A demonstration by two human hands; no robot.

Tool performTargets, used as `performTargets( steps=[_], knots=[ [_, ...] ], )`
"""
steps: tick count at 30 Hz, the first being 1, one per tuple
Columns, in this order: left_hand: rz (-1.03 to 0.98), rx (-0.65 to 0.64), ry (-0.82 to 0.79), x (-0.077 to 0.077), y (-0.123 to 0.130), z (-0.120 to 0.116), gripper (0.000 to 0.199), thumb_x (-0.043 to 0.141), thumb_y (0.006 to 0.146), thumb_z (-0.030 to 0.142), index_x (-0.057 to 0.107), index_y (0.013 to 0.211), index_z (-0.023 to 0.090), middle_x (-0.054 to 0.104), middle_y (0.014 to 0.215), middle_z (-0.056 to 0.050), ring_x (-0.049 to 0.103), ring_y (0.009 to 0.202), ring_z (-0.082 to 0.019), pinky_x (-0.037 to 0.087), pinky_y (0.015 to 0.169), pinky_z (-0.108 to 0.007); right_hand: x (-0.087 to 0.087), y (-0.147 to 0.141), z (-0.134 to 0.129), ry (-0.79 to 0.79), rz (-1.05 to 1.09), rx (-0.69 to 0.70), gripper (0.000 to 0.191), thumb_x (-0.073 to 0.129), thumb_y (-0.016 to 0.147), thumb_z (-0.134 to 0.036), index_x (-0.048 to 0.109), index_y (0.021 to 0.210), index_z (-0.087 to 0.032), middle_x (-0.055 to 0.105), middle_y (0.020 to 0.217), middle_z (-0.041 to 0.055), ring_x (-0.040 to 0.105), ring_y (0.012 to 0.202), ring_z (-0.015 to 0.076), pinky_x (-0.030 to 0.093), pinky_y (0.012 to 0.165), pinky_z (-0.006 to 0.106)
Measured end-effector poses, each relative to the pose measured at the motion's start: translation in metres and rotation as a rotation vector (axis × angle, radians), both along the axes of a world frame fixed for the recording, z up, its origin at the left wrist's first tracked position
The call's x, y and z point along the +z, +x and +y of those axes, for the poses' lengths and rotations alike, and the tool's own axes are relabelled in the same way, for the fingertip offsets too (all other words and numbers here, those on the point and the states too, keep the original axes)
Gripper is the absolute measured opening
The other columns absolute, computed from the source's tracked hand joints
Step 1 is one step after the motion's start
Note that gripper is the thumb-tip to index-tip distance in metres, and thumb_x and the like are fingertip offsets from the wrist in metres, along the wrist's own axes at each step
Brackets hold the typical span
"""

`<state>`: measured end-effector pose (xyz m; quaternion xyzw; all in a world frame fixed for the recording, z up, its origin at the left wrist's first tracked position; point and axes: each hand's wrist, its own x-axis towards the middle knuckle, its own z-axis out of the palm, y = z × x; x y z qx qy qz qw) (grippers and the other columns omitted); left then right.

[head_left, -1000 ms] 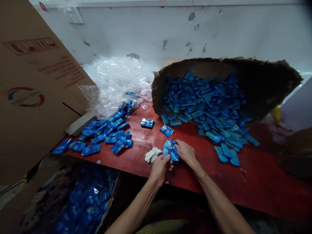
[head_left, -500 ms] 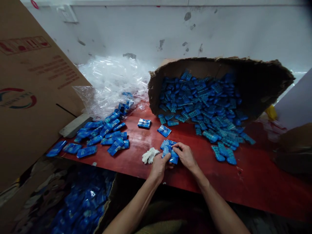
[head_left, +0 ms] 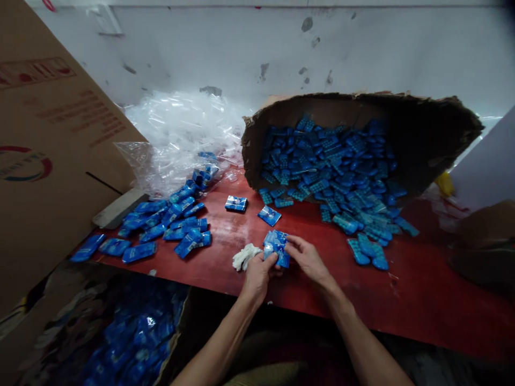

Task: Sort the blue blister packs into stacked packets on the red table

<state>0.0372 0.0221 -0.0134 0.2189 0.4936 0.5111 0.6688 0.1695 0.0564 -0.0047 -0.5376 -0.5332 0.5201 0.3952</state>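
Note:
A blue printed card (head_left: 277,244), with what looks like more blue cards under it, is held over the front of the red table. My left hand (head_left: 259,271) grips its lower left side, thumb on top and fingers beneath. At its right edge, my right hand (head_left: 308,260) has its fingers bent together on the card; the fingertips are partly hidden. A crumpled white cloth-like piece (head_left: 244,257) lies just left of my left hand. Beyond the hands lie a single flat blue card (head_left: 269,215) and a small stack of blue cards (head_left: 236,203).
A torn-edged carton (head_left: 434,107) on its side spills blue bubbled pieces (head_left: 330,161) onto the table (head_left: 341,292). Left are filled blue packets (head_left: 164,220), clear plastic bags (head_left: 185,123) and a large cardboard box (head_left: 64,139). Below the edge sits a container of blue packets (head_left: 132,332).
My right fingers have shifted slightly from over the card's face to its right edge. My left hand keeps its grip. The whole view has shifted a little.

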Motion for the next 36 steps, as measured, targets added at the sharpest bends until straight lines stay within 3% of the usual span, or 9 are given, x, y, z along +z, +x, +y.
performTargets(
  steps=[2,5,14,19,21,23,26,33,36],
  knots=[
    [0.034,0.005,-0.001,0.001,0.004,0.002,0.025,0.067,0.058,0.032,0.057,0.064,0.010,0.054,0.050,0.001,0.049,0.045,-0.008,0.044,0.046,-0.021,-0.003,-0.004,-0.002,-0.112,0.127,0.055,0.026,0.057,0.066,-0.035,0.061,0.080,-0.014,0.059,0.064,-0.0005,0.051,0.055,0.0114,0.042,0.056,0.024],
    [0.070,0.043,-0.004,0.002,0.009,0.005,0.026,0.068,0.056,0.032,0.057,0.065,0.010,0.053,0.049,0.003,0.047,0.043,-0.007,0.044,0.045,-0.022,-0.005,-0.008,-0.003,-0.115,0.139,0.005,0.022,0.054,0.066,-0.036,0.055,0.065,-0.014,0.052,0.052,-0.0036,0.045,0.046,0.0085,0.038,0.048,0.022],
    [0.052,0.030,-0.001,0.008,0.024,0.010,0.028,0.069,0.055,0.034,0.052,0.057,0.013,0.044,0.039,0.007,0.043,0.036,-0.006,0.043,0.040,-0.020,-0.003,-0.003,-0.007,-0.023,0.020,-0.017,0.024,0.043,0.075,-0.036,0.045,0.059,-0.018,0.044,0.050,-0.0054,0.039,0.045,0.0079,0.033,0.045,0.019],
    [-0.110,-0.126,-0.067,0.019,0.021,0.008,0.025,0.070,0.057,0.029,0.060,0.072,0.011,0.061,0.059,-0.001,0.055,0.050,-0.009,0.047,0.048,-0.020,0.002,0.014,-0.008,0.055,-0.086,0.020,0.032,0.042,0.079,-0.040,0.048,0.057,-0.017,0.043,0.051,-0.0049,0.040,0.050,0.0089,0.031,0.048,0.020],
    [-0.128,-0.171,-0.097,0.021,0.018,0.008,0.023,0.069,0.059,0.028,0.060,0.073,0.011,0.062,0.060,-0.002,0.058,0.053,-0.011,0.047,0.048,-0.020,0.011,0.033,0.000,0.115,-0.214,0.049,0.030,0.044,0.079,-0.039,0.053,0.060,-0.017,0.051,0.059,-0.0020,0.045,0.058,0.0116,0.033,0.054,0.022],
    [-0.141,-0.154,-0.126,0.020,0.015,0.007,0.021,0.067,0.062,0.030,0.058,0.068,0.012,0.058,0.053,0.000,0.058,0.052,-0.012,0.048,0.048,-0.020,0.019,0.059,0.015,0.265,-0.653,-0.042,0.020,0.048,0.079,-0.035,0.058,0.075,-0.018,0.057,0.080,0.0044,0.049,0.076,0.0174,0.034,0.066,0.026],
    [-0.174,-0.112,-0.180,0.016,0.013,0.004,0.022,0.064,0.066,0.032,0.054,0.063,0.013,0.053,0.046,0.002,0.059,0.051,-0.013,0.049,0.048,-0.020,0.021,0.093,0.040,0.209,-1.289,-0.262,0.022,0.050,0.079,-0.029,0.056,0.094,-0.014,0.053,0.095,0.0163,0.045,0.091,0.0277,0.031,0.071,0.036],
    [-0.224,-0.039,-0.303,0.017,0.009,-0.004,0.021,0.056,0.074,0.032,0.051,0.065,0.014,0.052,0.041,0.002,0.059,0.048,-0.013,0.049,0.047,-0.021,-0.009,0.098,0.034,0.225,-1.306,-0.100,0.028,0.054,0.076,-0.028,0.054,0.104,-0.024,0.054,0.092,0.0110,0.045,0.088,0.0268,0.030,0.070,0.037],
    [-0.237,-0.047,-0.313,0.016,0.009,-0.006,0.022,0.056,0.074,0.033,0.051,0.065,0.014,0.052,0.041,0.002,0.059,0.048,-0.013,0.049,0.047,-0.021,-0.016,0.097,0.028,0.233,-1.175,-0.093,0.036,0.054,0.076,-0.025,0.051,0.112,-0.026,0.056,0.093,0.0105,0.046,0.090,0.0268,0.032,0.072,0.037]
  ],
)
